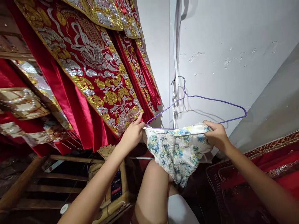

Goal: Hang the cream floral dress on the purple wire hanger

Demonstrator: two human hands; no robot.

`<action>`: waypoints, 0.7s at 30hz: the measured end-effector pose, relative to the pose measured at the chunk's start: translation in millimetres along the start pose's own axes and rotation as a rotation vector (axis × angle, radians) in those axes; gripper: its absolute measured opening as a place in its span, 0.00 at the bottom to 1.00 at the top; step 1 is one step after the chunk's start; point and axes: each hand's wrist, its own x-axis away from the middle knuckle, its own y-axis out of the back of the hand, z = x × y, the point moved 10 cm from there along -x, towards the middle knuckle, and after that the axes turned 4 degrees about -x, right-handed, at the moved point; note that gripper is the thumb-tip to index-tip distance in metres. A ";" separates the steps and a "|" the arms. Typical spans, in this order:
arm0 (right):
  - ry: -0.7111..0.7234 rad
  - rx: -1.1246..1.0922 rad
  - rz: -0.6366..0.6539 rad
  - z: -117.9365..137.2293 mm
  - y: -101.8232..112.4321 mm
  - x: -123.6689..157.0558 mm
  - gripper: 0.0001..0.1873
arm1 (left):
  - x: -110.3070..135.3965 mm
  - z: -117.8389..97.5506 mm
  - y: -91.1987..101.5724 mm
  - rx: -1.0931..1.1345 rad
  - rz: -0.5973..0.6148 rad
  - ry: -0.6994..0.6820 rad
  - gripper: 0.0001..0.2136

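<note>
A purple wire hanger hangs by its hook on a white cord against the white wall. A floral blue-and-white cloth is draped over its bottom bar. My left hand pinches the cloth's left edge at the hanger's left corner. On the right, my right hand grips the cloth's other end with curled fingers.
Red garments with gold and silver embroidery hang close on the left, touching my left hand. A woven stool holding a phone stands below. My knee is under the cloth. A red embroidered fabric lies at the right.
</note>
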 end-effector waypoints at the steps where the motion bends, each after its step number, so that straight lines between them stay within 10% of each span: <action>1: -0.006 -0.014 0.025 0.4 -3.2 1.5 0.04 | -5.0 2.7 4.2 0.054 -0.032 0.026 0.19; 14: -0.071 0.000 0.100 -12.1 -37.5 2.2 0.07 | -24.4 22.7 69.3 0.598 -0.503 0.089 0.18; 21: -0.039 -0.183 0.174 23.8 -52.6 29.7 0.06 | -34.7 -2.0 74.3 0.672 -0.476 0.074 0.14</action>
